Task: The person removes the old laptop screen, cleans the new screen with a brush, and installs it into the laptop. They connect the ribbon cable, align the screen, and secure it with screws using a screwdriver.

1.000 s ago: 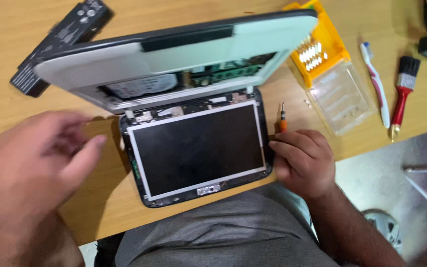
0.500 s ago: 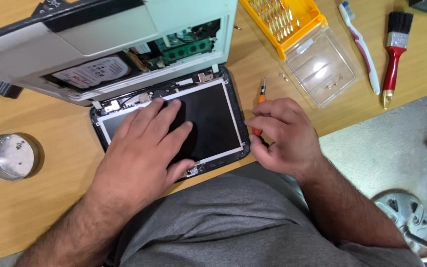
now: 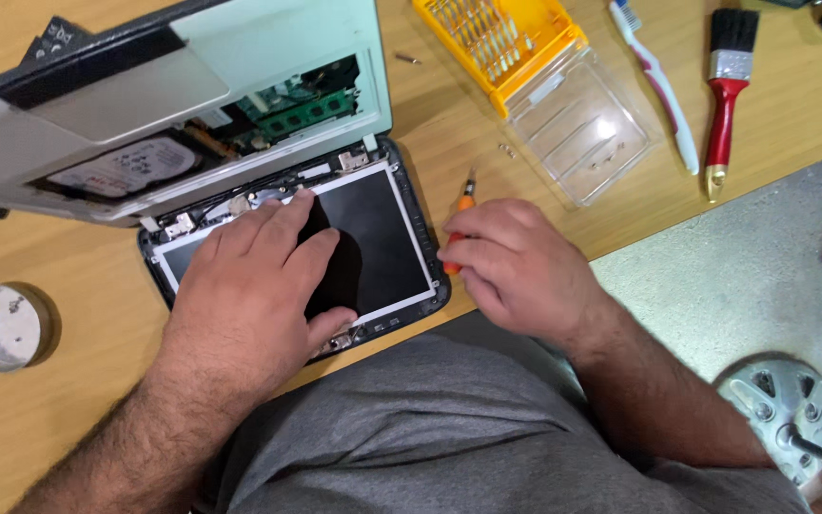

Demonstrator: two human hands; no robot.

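Pressing flat, left hand splayed on screen panel; right hand fingers pinch orange screwdriver, tip toward 12 o'clock, at panel's 3 o'clock edge.

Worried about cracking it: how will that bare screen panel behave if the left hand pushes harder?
Probably fragile: the screen panel is thin, its bezel off. It may flex, since the left hand presses flat mid-panel. It seems unlikely to slide, seated in its dark lid shell.

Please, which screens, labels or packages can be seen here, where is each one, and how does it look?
Laptop screen: dark rectangle, bezel removed, under the left hand.
Hard drive label: white, inside the open laptop base.
Bit set case: yellow tray, clear lid, above the right hand holding an orange screwdriver.
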